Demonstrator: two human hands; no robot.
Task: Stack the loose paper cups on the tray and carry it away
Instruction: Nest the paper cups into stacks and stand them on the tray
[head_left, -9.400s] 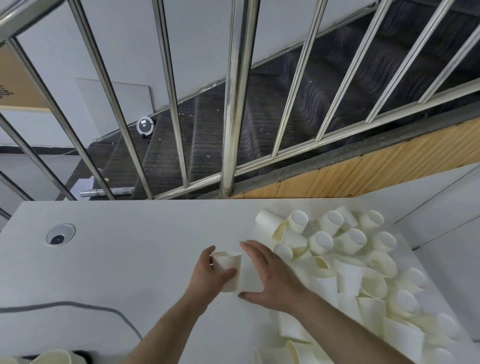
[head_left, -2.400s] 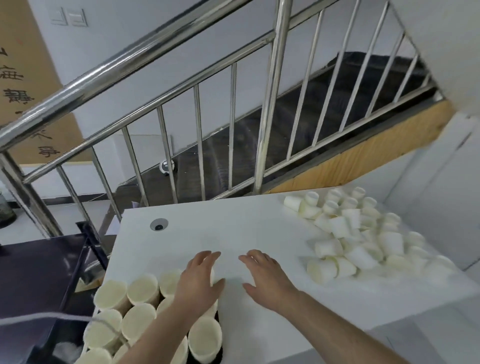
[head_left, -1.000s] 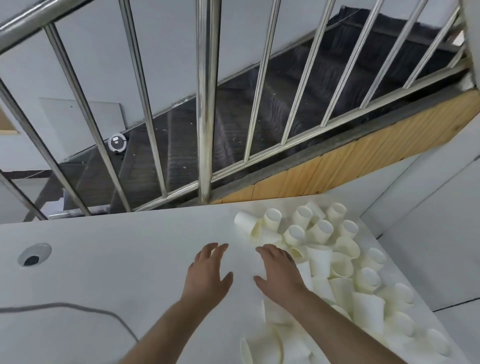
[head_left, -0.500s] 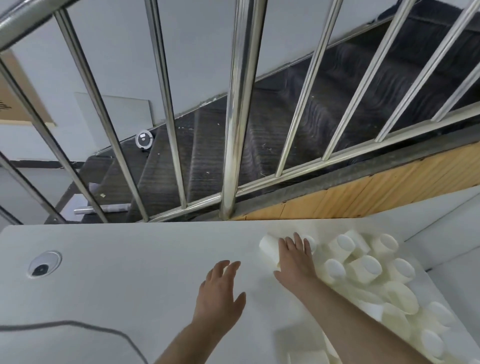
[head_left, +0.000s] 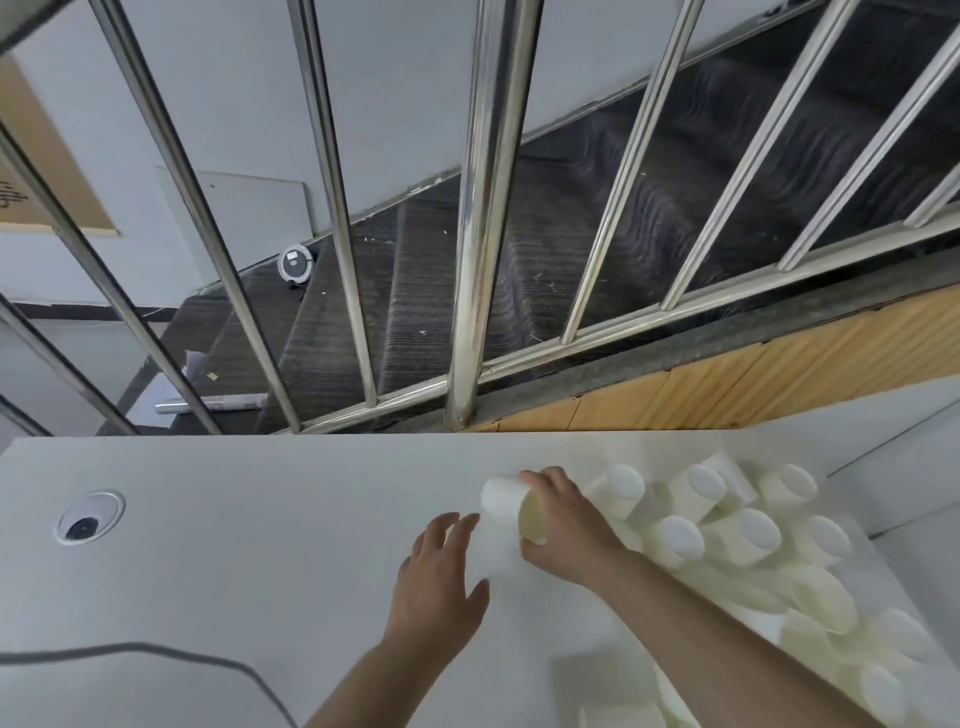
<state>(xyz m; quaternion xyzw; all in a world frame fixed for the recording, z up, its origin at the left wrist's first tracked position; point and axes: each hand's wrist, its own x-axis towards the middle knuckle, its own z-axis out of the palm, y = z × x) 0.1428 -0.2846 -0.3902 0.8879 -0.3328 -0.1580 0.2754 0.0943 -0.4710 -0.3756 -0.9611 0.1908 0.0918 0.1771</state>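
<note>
Half a second back my right hand (head_left: 563, 525) lay flat over the near edge of the pile; now its fingers (head_left: 540, 480) have curled round one paper cup (head_left: 501, 501) and I am drawing it off the heap toward me. That cup lies on its side in my grip, base pointing left, mouth turned toward my palm, thumb below and fingers over the top. I took this one because it sat at the left fringe of the pile, free of its neighbours, so nothing else tumbles when it comes away.

My left hand (head_left: 441, 577) hovers just beside it, low over the tabletop (head_left: 260, 519), fingers spread and relaxed, holding nothing. I keep it there to receive the cup, so I judge the next move is a hand-over or a nesting.

Many loose cups (head_left: 727, 530) remain heaped on the right side of the tabletop, most on their sides, touching one another. No tray shows in this view, so I cannot say how full it is; much stacking is left. A dark cable (head_left: 156, 652) crosses the near left, and a round cable port (head_left: 88, 518) sits further left, both well apart from my hands.
</note>
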